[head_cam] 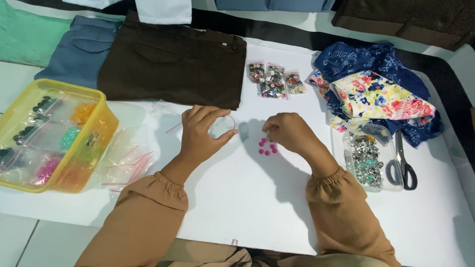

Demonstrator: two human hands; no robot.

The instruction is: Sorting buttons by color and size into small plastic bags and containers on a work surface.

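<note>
My left hand [200,132] pinches a small clear zip bag [221,125] with a red seal strip, holding it just above the white table [247,198]. My right hand [287,131] hovers to its right with fingertips bunched over several small pink buttons [267,146] lying on the table; whether a button is between the fingers is hidden. Both arms wear tan sleeves with gathered cuffs.
A yellow plastic box [101,111] of bagged beads stands at left, with empty clear bags [126,158] beside it. Brown trousers [173,64], bagged buttons [274,81], floral fabrics [376,94], a clear tray [334,143] of metal buttons and scissors [403,165] lie around.
</note>
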